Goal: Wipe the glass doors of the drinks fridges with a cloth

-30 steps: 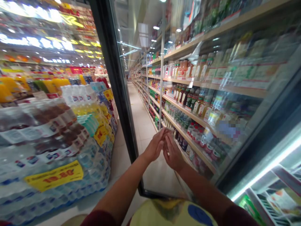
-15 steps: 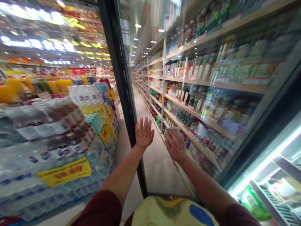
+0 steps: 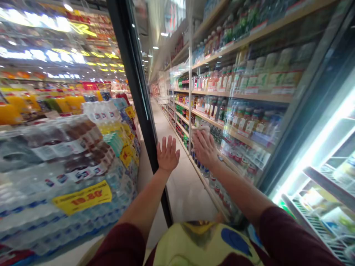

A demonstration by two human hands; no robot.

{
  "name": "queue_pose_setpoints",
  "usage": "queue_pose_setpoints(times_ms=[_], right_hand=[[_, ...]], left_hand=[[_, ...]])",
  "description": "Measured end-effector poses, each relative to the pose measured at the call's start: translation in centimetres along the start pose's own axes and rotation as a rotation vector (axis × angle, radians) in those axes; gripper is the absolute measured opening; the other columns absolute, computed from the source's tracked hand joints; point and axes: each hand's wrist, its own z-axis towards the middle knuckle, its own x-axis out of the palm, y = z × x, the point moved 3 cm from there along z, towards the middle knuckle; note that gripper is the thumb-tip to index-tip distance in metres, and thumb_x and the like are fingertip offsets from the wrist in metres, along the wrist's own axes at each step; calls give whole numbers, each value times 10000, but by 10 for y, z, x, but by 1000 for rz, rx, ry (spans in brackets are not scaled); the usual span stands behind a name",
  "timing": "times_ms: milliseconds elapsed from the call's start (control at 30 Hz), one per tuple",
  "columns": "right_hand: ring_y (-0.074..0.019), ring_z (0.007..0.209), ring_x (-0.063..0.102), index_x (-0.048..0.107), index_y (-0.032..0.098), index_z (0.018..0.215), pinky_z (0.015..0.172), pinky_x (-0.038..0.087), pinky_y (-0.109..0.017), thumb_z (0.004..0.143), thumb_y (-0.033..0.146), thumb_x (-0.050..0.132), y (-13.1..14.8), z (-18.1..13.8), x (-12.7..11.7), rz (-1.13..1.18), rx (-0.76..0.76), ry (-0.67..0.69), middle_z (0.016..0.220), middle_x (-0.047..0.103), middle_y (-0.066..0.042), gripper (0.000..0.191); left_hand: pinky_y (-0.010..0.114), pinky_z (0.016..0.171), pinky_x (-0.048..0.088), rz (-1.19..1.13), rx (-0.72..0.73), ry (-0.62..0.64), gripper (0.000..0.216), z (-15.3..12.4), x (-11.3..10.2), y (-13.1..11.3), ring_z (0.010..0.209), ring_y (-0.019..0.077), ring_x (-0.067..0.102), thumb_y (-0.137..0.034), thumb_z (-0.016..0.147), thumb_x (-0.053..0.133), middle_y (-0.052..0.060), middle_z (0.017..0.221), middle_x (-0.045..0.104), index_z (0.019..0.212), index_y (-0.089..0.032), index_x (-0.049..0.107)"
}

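My left hand point(image 3: 168, 153) lies flat with fingers spread on the glass door point(image 3: 184, 195), beside its black frame point(image 3: 135, 77). Its palm faces the pane and it holds nothing. To the right, my right hand point(image 3: 205, 150) presses a crumpled whitish cloth point(image 3: 202, 129) against the same pane. Part of the cloth sticks out beyond the fingertips; the rest is hidden under the hand. The door stands swung out from a lit fridge, and shelves of bottles point(image 3: 246, 122) show in the glass.
At left, a stack of shrink-wrapped bottles point(image 3: 69, 147) carries a yellow price sign point(image 3: 83, 197). Lit fridge racks point(image 3: 313, 218) with packaged goods stand at the right, past the door's hinge side. A pale aisle floor point(image 3: 142, 166) runs between stack and door.
My right hand has slid upward over the glass with the cloth. My left hand stays flat near the frame. The view has shifted slightly, showing more of the fridge inside.
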Motion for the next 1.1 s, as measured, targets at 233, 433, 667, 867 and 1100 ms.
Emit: queue_pose_setpoints(times_ms=[233, 433, 667, 867, 1100], right_hand=[[-226, 1471, 515, 604, 223, 1505, 1338, 207, -429, 1049, 228, 467, -7, -54, -18, -36, -17, -11, 1504, 629, -72, 476], [-186, 1488, 493, 578, 295, 1520, 1309, 300, -376, 1054, 234, 406, -40, -52, -38, 21, -56, 71, 1545, 593, -6, 500], [-281, 1626, 230, 378, 105, 1637, 1317, 258, -556, 1106, 333, 289, -81, -5, -58, -27, 414, -66, 1683, 367, -189, 584], [-311, 1536, 410, 400, 194, 1631, 1233, 418, -553, 1090, 383, 335, -37, -96, -55, -1, 392, -67, 1519, 558, -183, 577], [-309, 1630, 197, 272, 53, 1663, 1311, 272, -595, 1113, 382, 250, -141, -16, -68, -39, 584, -212, 1698, 294, -228, 641]], left_hand=[[549, 1353, 90, 19, 7, -70, 576, -4, -18, -8, 1613, 305, 238, -370, 1057, 492, 179, 1618, 450, 1588, -146, 493], [545, 1352, 81, 15, 11, -59, 589, -8, -34, -14, 1608, 311, 255, -374, 1054, 507, 177, 1621, 443, 1599, -153, 480], [499, 1357, 74, 57, 54, -136, 624, -12, -53, -27, 1622, 271, 218, -330, 1045, 535, 149, 1628, 446, 1636, -171, 415], [529, 1354, 68, 2, -11, -66, 578, -15, -54, -28, 1611, 290, 261, -363, 1047, 521, 149, 1620, 463, 1596, -183, 488], [577, 1348, 79, -48, -62, -33, 589, -16, -53, -25, 1616, 306, 244, -406, 1044, 494, 167, 1621, 461, 1584, -171, 502]])
